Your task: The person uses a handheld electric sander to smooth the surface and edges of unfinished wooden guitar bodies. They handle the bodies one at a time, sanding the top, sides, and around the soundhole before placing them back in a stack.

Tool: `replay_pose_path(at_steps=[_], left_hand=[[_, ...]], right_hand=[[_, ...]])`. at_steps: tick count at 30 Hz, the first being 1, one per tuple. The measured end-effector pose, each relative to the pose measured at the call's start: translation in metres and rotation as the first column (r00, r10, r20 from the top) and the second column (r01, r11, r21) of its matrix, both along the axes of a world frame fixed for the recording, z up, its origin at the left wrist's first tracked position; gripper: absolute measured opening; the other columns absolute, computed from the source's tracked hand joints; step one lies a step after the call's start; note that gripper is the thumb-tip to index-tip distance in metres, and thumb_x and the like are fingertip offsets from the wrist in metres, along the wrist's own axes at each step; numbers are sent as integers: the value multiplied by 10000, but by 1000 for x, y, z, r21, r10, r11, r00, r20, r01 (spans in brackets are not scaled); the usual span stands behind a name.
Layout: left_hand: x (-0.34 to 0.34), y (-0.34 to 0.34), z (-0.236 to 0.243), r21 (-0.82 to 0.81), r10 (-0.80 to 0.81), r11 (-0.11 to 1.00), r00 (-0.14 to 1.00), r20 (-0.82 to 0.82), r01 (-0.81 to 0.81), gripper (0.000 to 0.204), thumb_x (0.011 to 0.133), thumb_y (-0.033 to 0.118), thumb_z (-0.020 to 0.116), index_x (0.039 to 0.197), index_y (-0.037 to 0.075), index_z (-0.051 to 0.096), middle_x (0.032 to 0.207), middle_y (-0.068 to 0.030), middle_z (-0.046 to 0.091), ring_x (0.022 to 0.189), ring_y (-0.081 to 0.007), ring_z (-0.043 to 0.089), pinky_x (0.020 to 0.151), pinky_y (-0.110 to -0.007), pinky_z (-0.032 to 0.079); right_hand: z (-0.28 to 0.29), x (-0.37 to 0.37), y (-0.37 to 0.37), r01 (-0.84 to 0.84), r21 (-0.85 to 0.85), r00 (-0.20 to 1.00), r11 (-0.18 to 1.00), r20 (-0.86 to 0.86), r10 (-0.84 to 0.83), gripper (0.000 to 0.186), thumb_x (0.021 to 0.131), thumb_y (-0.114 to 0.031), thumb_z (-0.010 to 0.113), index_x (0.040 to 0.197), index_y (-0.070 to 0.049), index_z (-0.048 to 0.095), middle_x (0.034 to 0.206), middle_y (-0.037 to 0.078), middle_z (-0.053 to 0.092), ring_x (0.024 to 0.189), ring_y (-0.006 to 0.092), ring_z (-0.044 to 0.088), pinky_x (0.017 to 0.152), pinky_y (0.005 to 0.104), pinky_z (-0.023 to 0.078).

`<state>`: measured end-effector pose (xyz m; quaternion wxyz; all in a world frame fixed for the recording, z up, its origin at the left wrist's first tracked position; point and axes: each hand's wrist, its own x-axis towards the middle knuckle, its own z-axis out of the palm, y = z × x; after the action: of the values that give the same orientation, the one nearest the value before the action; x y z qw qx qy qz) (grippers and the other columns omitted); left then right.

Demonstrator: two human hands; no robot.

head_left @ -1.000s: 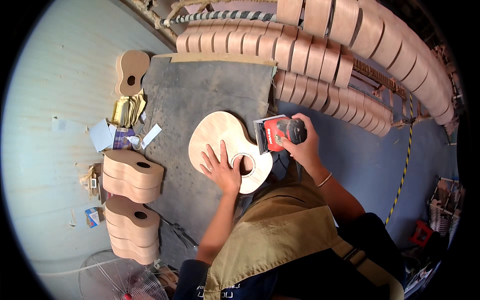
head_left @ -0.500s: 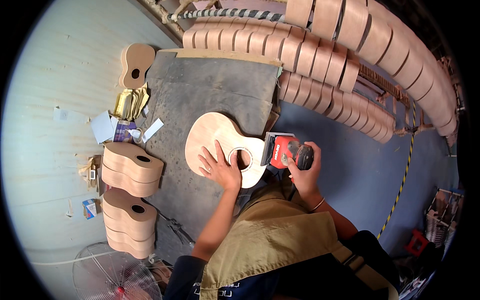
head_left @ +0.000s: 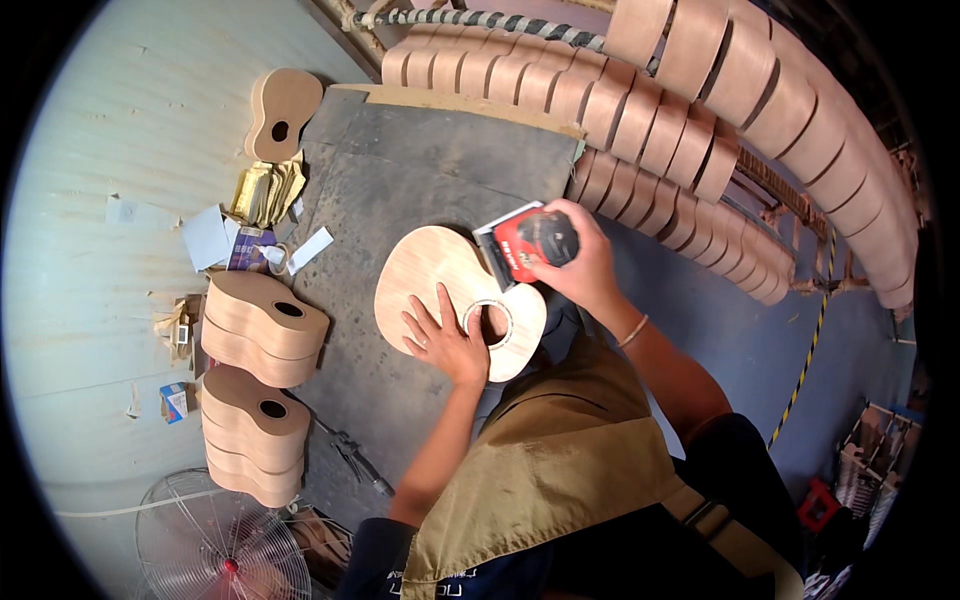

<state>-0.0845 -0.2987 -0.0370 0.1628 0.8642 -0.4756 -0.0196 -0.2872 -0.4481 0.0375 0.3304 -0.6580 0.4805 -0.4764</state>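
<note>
While the left hand (head_left: 450, 347) lay spread, gripping nothing, on the pale guitar body (head_left: 415, 268) at the edge of the grey bench (head_left: 345, 215), the right hand (head_left: 590, 265), closed round the red sander (head_left: 517, 256), had shifted it from the body's end to its waist, putting it, apparently, to another curve.

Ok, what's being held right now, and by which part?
The right hand holds the red sander by its rounded black end. The left hand lies spread on the guitar body, thumb at the sound hole, not visibly gripping it.
</note>
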Motion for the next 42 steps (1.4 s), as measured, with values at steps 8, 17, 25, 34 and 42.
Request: replay_pose_path(at_steps=[8,17,25,34,42], left_hand=[[0,2,0,9,6,1000,1000,15,-6,838,998,497,759,1750,351,420,1849,-207,231,1692,-516,164,1302,-737,95],[-3,0,0,4,-1,1000,1000,4,1,807,1021,485,734,1751,350,419,1849,-217,229,1692,-513,164,1302,-735,86],[1,0,-2,8,-9,1000,999,37,9,787,1036,498,717,1749,342,425,1851,-229,219,1692,-517,165,1306,-726,88],[1,-2,1,29,-10,1000,1000,21,10,781,1044,501,703,1753,340,416,1848,-238,216,1694,-519,151,1307,-723,78],[1,-1,2,63,0,998,1000,27,-2,802,1038,498,706,1762,348,393,1856,-224,201,1693,-522,149,1304,-730,84]], right_hand=[[-3,35,-32,-199,13,979,980,56,198,691,690,-164,931,1331,-129,674,1206,112,751,1116,315,760,977,404,599],[-20,-43,10,-43,564,927,825,330,-177,526,881,-59,836,1355,-120,616,989,46,661,550,113,599,462,297,510],[-34,-47,102,107,706,676,700,465,-572,523,938,-83,785,1399,-129,543,1113,64,617,636,130,604,487,301,532],[-30,-37,146,159,665,668,730,472,-575,538,964,-63,747,1449,-87,516,1119,80,617,607,122,595,507,287,553],[-25,-41,87,137,594,765,793,445,-466,527,938,-19,762,1411,-100,544,1081,63,623,596,105,584,504,278,540]])
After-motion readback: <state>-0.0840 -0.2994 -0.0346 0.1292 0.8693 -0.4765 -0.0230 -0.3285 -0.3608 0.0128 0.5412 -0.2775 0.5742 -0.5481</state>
